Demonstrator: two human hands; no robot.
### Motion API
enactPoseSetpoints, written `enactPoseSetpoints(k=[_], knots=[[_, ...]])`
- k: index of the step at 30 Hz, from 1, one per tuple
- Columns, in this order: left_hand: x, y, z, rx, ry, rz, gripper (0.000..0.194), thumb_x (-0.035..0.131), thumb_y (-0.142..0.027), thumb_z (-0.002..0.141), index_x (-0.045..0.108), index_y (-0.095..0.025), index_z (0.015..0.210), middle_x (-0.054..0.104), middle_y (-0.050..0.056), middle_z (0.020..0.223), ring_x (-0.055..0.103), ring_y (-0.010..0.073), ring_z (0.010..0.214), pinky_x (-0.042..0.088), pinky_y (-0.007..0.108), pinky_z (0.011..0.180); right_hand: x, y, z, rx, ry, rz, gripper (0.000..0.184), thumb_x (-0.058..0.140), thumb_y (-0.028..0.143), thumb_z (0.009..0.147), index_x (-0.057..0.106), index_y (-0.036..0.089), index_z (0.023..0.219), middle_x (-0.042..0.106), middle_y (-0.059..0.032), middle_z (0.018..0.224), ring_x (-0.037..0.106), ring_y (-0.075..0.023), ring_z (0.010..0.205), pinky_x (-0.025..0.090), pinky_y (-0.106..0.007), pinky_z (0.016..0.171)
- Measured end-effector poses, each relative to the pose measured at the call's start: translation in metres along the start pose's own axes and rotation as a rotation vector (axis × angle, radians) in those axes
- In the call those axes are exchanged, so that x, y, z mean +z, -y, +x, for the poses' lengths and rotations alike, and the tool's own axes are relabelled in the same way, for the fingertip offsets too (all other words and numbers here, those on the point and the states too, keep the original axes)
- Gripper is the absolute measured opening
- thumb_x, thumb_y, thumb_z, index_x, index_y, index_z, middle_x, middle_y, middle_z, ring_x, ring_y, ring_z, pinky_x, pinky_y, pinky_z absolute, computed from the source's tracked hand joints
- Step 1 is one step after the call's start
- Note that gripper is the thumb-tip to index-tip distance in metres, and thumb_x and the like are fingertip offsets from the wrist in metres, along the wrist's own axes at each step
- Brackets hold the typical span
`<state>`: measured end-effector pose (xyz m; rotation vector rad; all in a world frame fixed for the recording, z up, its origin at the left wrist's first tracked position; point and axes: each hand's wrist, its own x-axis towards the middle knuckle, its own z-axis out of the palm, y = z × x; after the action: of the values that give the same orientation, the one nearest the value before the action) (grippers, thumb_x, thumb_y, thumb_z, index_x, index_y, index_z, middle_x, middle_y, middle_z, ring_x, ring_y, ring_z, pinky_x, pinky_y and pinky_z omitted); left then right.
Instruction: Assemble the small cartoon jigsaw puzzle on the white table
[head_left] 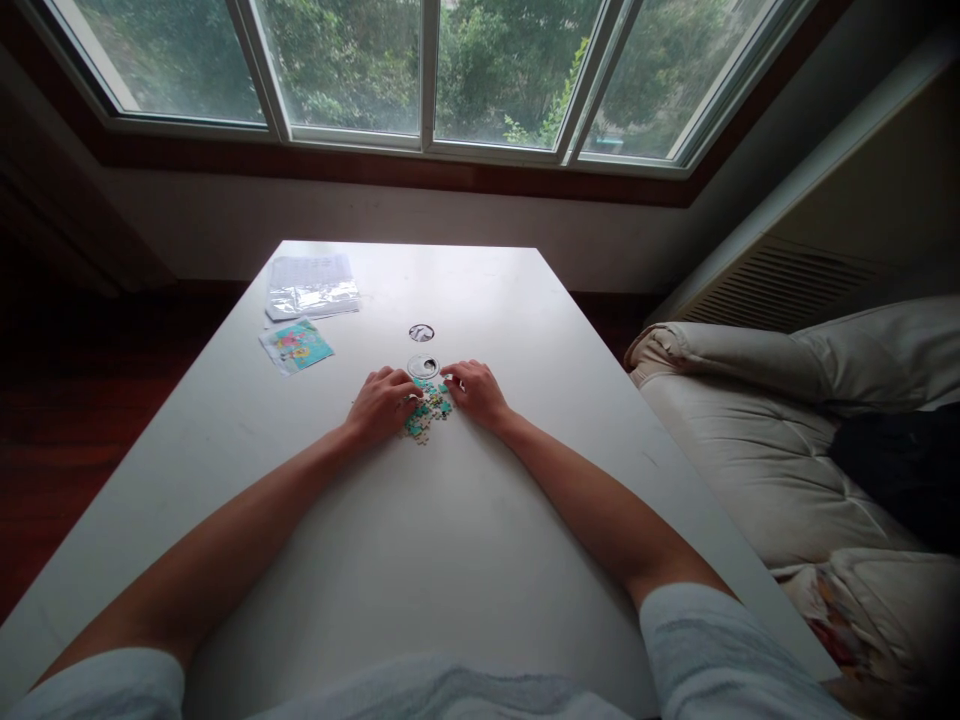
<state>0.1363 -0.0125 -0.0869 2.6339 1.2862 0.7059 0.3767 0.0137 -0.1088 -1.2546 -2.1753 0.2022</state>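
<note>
Sitting between the left hand (381, 402) and the right hand (478, 392) is a small pile of puzzle pieces (430, 408). Both hands are curled, but it is too small to tell if they pinch a piece. The pieces look light, thin and stiff, so the edges seem best to hold. Past the left hand, a bright card (298, 346) has no words big enough to read.
</note>
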Motion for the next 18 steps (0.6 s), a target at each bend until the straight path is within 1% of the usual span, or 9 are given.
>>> enactPoseSetpoints(k=[2, 5, 9, 12, 15, 18], knots=[[0.0, 0.0, 0.0, 0.015, 0.012, -0.003, 0.018, 0.058, -0.032, 0.095, 0.076, -0.03, 0.1, 0.07, 0.006, 0.107, 0.055, 0.0263, 0.104, 0.042, 0.044, 0.092, -0.002, 0.0, 0.0, 0.005, -0.023, 0.044, 0.018, 0.061, 0.021, 0.094, 0.071, 0.023, 0.109, 0.071, -0.0035, 0.088, 0.059, -0.0213, 0.086, 0.039, -0.035, 0.088], [-0.002, 0.001, -0.001, 0.015, 0.011, 0.002, 0.019, 0.057, -0.033, 0.096, 0.075, -0.029, 0.101, 0.069, 0.006, 0.108, 0.055, 0.0265, 0.105, 0.042, 0.044, 0.093, -0.008, -0.003, 0.0, 0.022, -0.027, 0.132, 0.015, 0.061, 0.023, 0.094, 0.071, 0.023, 0.105, 0.07, -0.0023, 0.084, 0.059, -0.0187, 0.079, 0.042, -0.032, 0.084], [-0.005, 0.005, -0.001, -0.012, 0.001, 0.015, 0.016, 0.058, -0.031, 0.094, 0.073, -0.027, 0.094, 0.069, 0.006, 0.107, 0.055, 0.0268, 0.105, 0.043, 0.044, 0.092, -0.021, -0.013, 0.002, 0.072, 0.025, 0.249, 0.012, 0.063, 0.029, 0.091, 0.072, 0.022, 0.095, 0.068, 0.0004, 0.076, 0.056, -0.0145, 0.067, 0.042, -0.027, 0.069], [-0.006, 0.008, -0.001, -0.031, -0.004, 0.013, 0.016, 0.057, -0.032, 0.094, 0.072, -0.027, 0.097, 0.069, 0.007, 0.107, 0.055, 0.0271, 0.106, 0.044, 0.044, 0.092, -0.03, -0.019, 0.004, 0.1, 0.093, 0.307, 0.012, 0.065, 0.03, 0.087, 0.071, 0.02, 0.089, 0.065, 0.0019, 0.07, 0.052, -0.0129, 0.062, 0.04, -0.025, 0.063], [-0.006, 0.009, -0.001, -0.032, -0.005, 0.008, 0.018, 0.057, -0.033, 0.095, 0.073, -0.027, 0.102, 0.068, 0.007, 0.11, 0.056, 0.027, 0.106, 0.044, 0.044, 0.093, -0.037, -0.025, 0.005, 0.063, 0.149, 0.299, 0.01, 0.064, 0.027, 0.085, 0.071, 0.02, 0.085, 0.063, 0.0021, 0.069, 0.051, -0.0125, 0.062, 0.04, -0.025, 0.063], [-0.006, 0.01, -0.001, -0.024, 0.001, 0.002, 0.019, 0.057, -0.033, 0.095, 0.074, -0.027, 0.102, 0.068, 0.006, 0.11, 0.055, 0.0262, 0.106, 0.044, 0.043, 0.093, -0.042, -0.029, 0.005, 0.006, 0.142, 0.25, 0.009, 0.063, 0.024, 0.084, 0.07, 0.019, 0.082, 0.062, 0.0002, 0.075, 0.051, -0.0122, 0.065, 0.041, -0.025, 0.065]])
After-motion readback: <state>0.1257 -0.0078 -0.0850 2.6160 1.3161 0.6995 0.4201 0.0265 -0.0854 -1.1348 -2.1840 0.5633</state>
